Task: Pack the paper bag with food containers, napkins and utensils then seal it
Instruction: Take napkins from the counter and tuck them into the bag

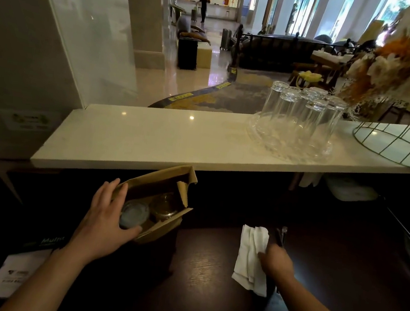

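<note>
Below a pale ledge (150, 136) lies a dark counter (198, 269). Near its back edge stands the open bag (162, 229), containers (134, 215) inside, the left hand (104, 218) gripping its left end. The right hand (278, 262) pinches napkins (248, 257) at mid-counter.

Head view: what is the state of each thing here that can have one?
paper bag: open, not sealed.
lidded container: held at the bag's mouth.
second container: lidded, inside the bag.
napkins: folded, outside the bag.
left hand: grips the lidded container.
right hand: grips the napkins.
glasses: upside down on a clear tray.
</note>
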Demonstrator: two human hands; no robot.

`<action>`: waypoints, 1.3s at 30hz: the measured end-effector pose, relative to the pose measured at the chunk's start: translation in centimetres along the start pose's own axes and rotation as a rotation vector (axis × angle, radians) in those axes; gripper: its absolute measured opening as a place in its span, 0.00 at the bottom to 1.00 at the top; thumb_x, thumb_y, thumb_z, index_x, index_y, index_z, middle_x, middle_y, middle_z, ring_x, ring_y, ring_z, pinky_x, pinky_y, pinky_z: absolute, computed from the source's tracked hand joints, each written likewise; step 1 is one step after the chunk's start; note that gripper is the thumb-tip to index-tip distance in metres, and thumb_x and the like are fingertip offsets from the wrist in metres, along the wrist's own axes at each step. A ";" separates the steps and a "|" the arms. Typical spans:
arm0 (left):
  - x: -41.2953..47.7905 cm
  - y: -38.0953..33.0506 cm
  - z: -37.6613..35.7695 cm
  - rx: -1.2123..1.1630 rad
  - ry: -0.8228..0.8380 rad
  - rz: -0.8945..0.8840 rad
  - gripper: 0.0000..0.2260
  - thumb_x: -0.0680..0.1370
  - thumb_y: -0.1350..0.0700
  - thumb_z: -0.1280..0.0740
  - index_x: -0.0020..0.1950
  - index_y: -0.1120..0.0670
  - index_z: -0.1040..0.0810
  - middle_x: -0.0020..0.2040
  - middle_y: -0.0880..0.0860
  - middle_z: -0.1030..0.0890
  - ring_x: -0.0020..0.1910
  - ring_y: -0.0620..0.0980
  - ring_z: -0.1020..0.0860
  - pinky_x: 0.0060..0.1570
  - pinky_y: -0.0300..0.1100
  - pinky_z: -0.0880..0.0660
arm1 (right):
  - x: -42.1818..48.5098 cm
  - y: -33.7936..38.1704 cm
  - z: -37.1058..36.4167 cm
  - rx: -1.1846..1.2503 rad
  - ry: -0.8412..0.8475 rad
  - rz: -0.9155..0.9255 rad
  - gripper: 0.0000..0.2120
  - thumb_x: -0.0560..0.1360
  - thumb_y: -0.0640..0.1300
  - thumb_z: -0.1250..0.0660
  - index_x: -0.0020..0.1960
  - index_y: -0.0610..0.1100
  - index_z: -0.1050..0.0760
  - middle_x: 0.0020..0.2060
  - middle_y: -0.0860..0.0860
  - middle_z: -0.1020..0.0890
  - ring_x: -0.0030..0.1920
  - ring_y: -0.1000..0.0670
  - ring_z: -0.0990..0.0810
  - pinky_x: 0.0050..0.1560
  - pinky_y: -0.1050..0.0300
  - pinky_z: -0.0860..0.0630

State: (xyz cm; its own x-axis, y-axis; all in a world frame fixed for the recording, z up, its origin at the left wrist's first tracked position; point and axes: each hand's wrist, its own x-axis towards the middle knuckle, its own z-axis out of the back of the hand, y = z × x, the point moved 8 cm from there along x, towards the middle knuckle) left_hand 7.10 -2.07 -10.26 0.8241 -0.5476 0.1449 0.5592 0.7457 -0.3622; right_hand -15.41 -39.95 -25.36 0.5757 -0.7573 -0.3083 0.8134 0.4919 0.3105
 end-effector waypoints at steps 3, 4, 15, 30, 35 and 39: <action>-0.1 -0.1 -0.1 0.004 0.005 0.005 0.48 0.69 0.39 0.27 0.79 0.53 0.50 0.80 0.52 0.55 0.77 0.52 0.59 0.73 0.56 0.45 | 0.0 0.0 -0.3 0.018 0.007 -0.016 0.16 0.77 0.50 0.34 0.58 0.41 0.26 0.51 0.46 0.18 0.51 0.45 0.19 0.44 0.55 0.26; -0.1 -0.1 -0.1 0.002 0.007 0.007 0.48 0.69 0.39 0.27 0.79 0.53 0.51 0.80 0.51 0.55 0.77 0.52 0.60 0.73 0.56 0.45 | 0.0 0.0 -0.4 0.036 0.004 -0.028 0.15 0.76 0.50 0.33 0.57 0.41 0.26 0.46 0.48 0.19 0.48 0.46 0.19 0.41 0.57 0.27; -0.4 -0.3 -0.1 0.009 0.005 0.003 0.48 0.69 0.38 0.28 0.79 0.53 0.51 0.79 0.51 0.56 0.77 0.51 0.59 0.73 0.55 0.45 | 0.6 0.4 -1.1 0.207 0.002 -0.023 0.04 0.72 0.42 0.34 0.43 0.41 0.24 0.39 0.45 0.19 0.40 0.45 0.19 0.36 0.55 0.26; -0.7 -0.6 0.0 -0.008 0.014 0.013 0.48 0.70 0.39 0.28 0.79 0.52 0.53 0.80 0.50 0.57 0.77 0.51 0.61 0.73 0.54 0.46 | -4.7 13.0 10.7 0.441 -0.264 0.496 0.07 0.73 0.40 0.35 0.42 0.52 0.26 0.35 0.56 0.22 0.36 0.55 0.23 0.31 0.59 0.31; -0.7 -0.3 0.1 -0.050 0.018 0.010 0.48 0.70 0.40 0.28 0.79 0.51 0.54 0.80 0.49 0.58 0.77 0.49 0.63 0.73 0.53 0.48 | -8.0 18.7 14.5 0.584 -0.239 0.707 0.07 0.73 0.40 0.34 0.42 0.53 0.25 0.36 0.56 0.21 0.37 0.59 0.23 0.35 0.60 0.29; -0.7 -0.1 -0.1 -0.074 0.017 0.007 0.48 0.70 0.39 0.28 0.79 0.51 0.54 0.80 0.49 0.58 0.77 0.48 0.63 0.73 0.53 0.49 | -10.3 23.3 15.4 0.662 -0.125 0.863 0.07 0.73 0.39 0.33 0.44 0.51 0.24 0.39 0.56 0.20 0.40 0.57 0.22 0.40 0.58 0.26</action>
State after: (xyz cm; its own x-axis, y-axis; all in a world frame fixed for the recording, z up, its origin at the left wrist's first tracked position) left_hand 6.51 -1.79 -10.42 0.8261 -0.5491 0.1269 0.5446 0.7200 -0.4301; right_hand -3.62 -27.33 -1.10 0.8874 -0.3249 0.3271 -0.0877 0.5776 0.8116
